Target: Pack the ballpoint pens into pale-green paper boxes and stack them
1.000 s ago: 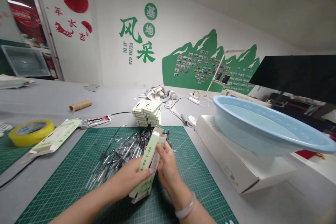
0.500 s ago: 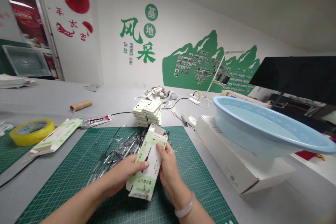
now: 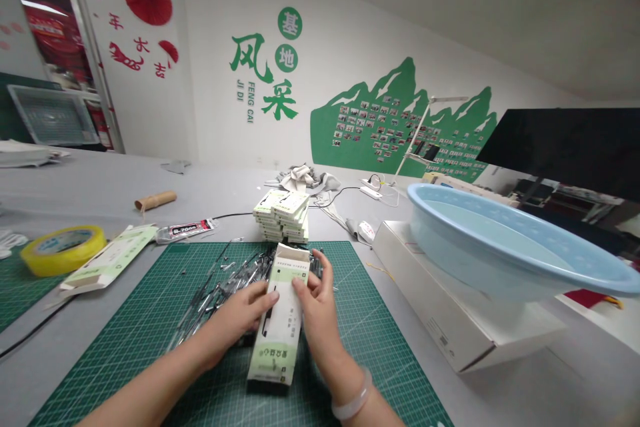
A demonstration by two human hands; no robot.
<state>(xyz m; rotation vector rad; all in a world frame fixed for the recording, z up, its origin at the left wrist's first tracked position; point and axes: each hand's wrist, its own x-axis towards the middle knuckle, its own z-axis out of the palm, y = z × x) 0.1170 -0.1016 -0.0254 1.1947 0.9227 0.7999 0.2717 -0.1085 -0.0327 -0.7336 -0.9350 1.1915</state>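
Now | left hand (image 3: 249, 307), right hand (image 3: 317, 303): fingers clamped on 1 carton (image 3: 283, 327)

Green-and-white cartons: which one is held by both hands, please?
The carton between the left hand and right hand, its far end open; the others are in the stack behind the mat or beside the yellow tape.

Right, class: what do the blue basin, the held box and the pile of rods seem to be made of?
Blue basin: smooth plastic, probably, from its moulded rim.
Held box: thin printed card, matt, with creased edges.
Pile of rods: mostly shiny metal, judging by bright glints.
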